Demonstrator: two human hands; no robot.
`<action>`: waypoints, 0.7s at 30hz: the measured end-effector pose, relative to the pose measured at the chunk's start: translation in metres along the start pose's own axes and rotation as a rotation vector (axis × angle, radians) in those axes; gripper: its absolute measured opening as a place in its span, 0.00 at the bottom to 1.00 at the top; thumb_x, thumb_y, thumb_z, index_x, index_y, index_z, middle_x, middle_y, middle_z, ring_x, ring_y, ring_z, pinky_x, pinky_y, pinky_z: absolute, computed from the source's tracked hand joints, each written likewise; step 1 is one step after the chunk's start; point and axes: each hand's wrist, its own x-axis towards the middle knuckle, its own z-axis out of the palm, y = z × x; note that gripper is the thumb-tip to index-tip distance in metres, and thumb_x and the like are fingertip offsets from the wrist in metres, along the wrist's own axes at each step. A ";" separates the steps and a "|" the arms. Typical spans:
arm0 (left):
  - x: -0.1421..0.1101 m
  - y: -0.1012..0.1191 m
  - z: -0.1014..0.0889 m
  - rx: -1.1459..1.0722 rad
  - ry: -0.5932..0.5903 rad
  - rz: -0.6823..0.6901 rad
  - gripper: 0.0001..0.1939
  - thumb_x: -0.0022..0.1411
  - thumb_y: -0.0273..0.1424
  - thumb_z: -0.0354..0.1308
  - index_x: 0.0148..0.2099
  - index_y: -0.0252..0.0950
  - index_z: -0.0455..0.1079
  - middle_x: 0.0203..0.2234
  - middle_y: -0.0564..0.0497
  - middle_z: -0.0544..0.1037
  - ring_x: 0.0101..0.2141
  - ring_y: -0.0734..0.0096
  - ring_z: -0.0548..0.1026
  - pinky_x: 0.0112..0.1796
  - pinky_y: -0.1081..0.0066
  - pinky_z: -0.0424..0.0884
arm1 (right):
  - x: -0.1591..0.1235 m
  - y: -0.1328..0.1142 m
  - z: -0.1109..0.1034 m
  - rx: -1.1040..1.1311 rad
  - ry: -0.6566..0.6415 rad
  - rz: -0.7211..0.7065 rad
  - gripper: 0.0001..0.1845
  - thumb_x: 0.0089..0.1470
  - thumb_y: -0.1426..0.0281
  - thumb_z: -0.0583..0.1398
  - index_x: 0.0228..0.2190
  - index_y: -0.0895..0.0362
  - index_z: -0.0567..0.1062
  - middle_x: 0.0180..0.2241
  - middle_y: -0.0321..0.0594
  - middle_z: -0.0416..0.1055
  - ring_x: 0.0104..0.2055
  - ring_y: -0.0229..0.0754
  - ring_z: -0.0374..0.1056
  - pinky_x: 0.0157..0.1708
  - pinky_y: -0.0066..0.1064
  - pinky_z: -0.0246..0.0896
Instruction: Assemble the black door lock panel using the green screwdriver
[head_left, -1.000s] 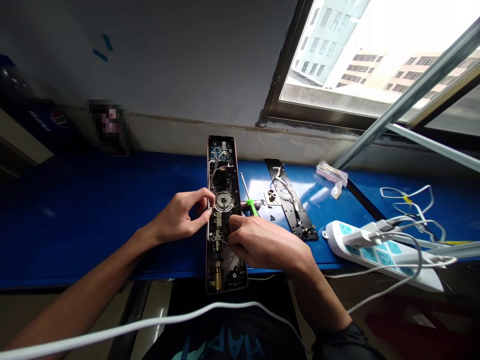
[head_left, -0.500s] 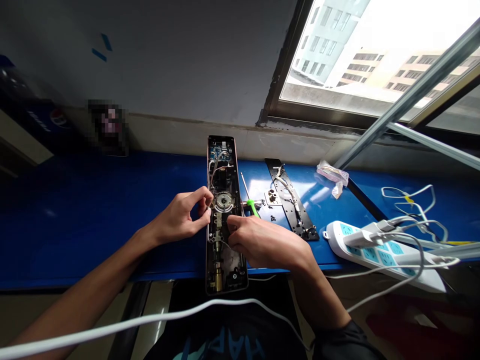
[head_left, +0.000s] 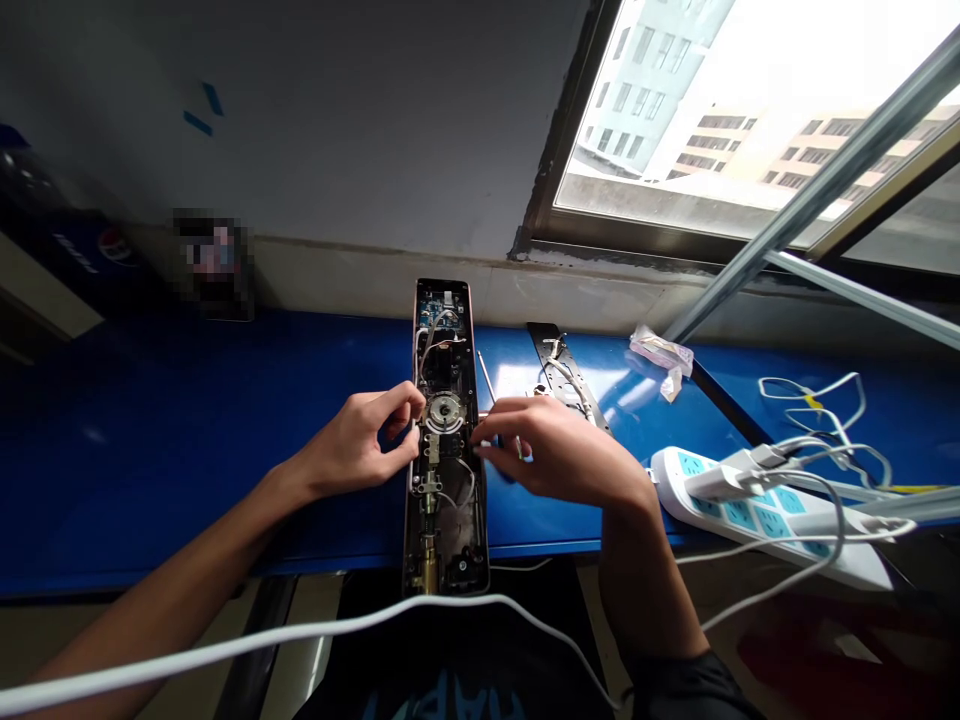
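Observation:
An opened electronic door lock (head_left: 459,520) lies lengthwise before me, its near end over the table's front edge. Inside show a blue circuit board, thin wires, a round metal disc (head_left: 444,411) and a brass-coloured part. My left hand (head_left: 371,435) is at the lock's left rim beside the disc, thumb and index finger closed on the edge. My right hand (head_left: 559,450) hovers by the right rim with fingers curled and thumb near the index fingertip; what lies between them is too small to make out. Behind it a screwdriver (head_left: 487,376) shows its shaft, the handle mostly covered.
Right of the lock lies a black backplate (head_left: 545,335) with a pale cable, partly hidden by my right hand. A white power strip (head_left: 675,475) with plugs and loose cables stands farther right. A crumpled plastic packet (head_left: 660,350) is near the window wall. A white cable (head_left: 300,635) crosses the foreground.
My right hand has moved out of the lock's interior to its right rim, now covering the screwdriver handle and part of the backplate. The left hand stays at the left rim.

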 end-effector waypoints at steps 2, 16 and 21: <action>0.003 0.003 0.000 0.033 -0.008 0.024 0.05 0.65 0.26 0.57 0.43 0.39 0.67 0.25 0.58 0.66 0.24 0.76 0.65 0.27 0.75 0.64 | 0.004 0.007 0.000 -0.040 0.074 0.165 0.11 0.66 0.70 0.58 0.41 0.55 0.82 0.33 0.40 0.78 0.30 0.36 0.70 0.31 0.29 0.58; 0.051 0.014 -0.004 0.254 -0.061 0.262 0.06 0.65 0.26 0.55 0.42 0.36 0.72 0.28 0.53 0.76 0.26 0.72 0.71 0.29 0.70 0.65 | 0.047 0.038 0.040 0.050 0.188 0.373 0.07 0.51 0.77 0.57 0.31 0.54 0.67 0.29 0.36 0.76 0.29 0.36 0.65 0.28 0.26 0.50; 0.068 0.012 -0.004 0.264 0.044 0.221 0.05 0.65 0.26 0.55 0.42 0.36 0.71 0.28 0.53 0.74 0.26 0.72 0.70 0.29 0.70 0.64 | 0.047 0.039 0.031 0.322 0.296 0.414 0.10 0.50 0.74 0.57 0.35 0.51 0.64 0.24 0.30 0.73 0.23 0.36 0.65 0.24 0.25 0.53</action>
